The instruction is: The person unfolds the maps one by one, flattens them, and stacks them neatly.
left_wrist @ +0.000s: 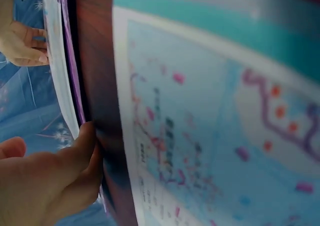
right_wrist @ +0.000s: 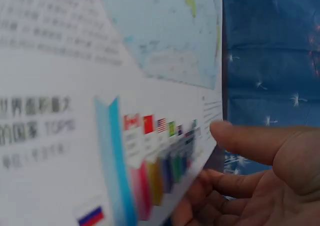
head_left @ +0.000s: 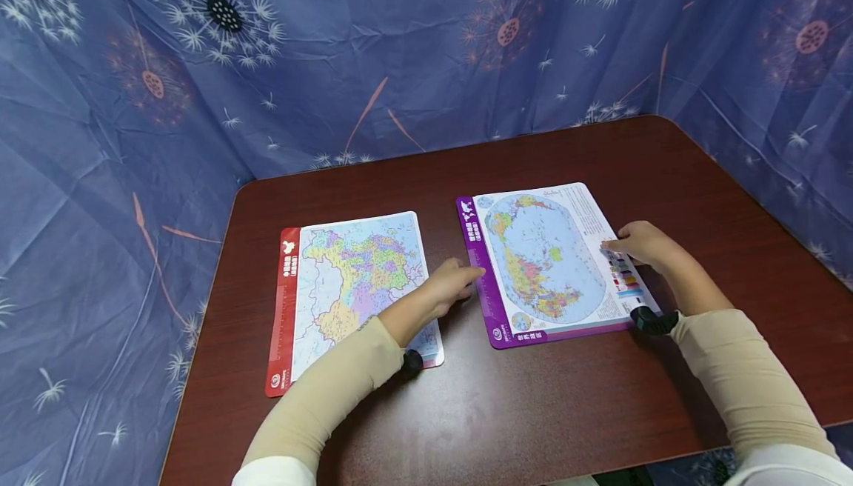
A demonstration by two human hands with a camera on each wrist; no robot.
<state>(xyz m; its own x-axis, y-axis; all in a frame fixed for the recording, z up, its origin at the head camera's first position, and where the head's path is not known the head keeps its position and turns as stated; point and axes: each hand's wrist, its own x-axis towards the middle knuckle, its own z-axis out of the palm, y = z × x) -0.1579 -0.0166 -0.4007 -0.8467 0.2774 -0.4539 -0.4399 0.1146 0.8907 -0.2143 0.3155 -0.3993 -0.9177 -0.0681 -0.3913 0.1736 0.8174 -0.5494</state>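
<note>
A world map board [head_left: 546,264] with a purple border lies at the middle right of the table. My left hand [head_left: 455,284] holds its purple left edge; in the left wrist view a fingertip [left_wrist: 87,131] meets that edge. At the opposite side, my right hand [head_left: 643,243] grips the white edge. The right wrist view shows the thumb [right_wrist: 245,138] over the printed face, with the other fingers partly hidden behind the board. A red-bordered map board [head_left: 360,278] with a coloured country map lies to the left, partly covered by my left forearm.
Both boards lie on a dark brown wooden table [head_left: 493,412] with rounded corners. A blue curtain [head_left: 373,49] with a dandelion pattern hangs behind the table and along its sides. Dark wrist devices [head_left: 653,321] sit at the sleeve cuffs.
</note>
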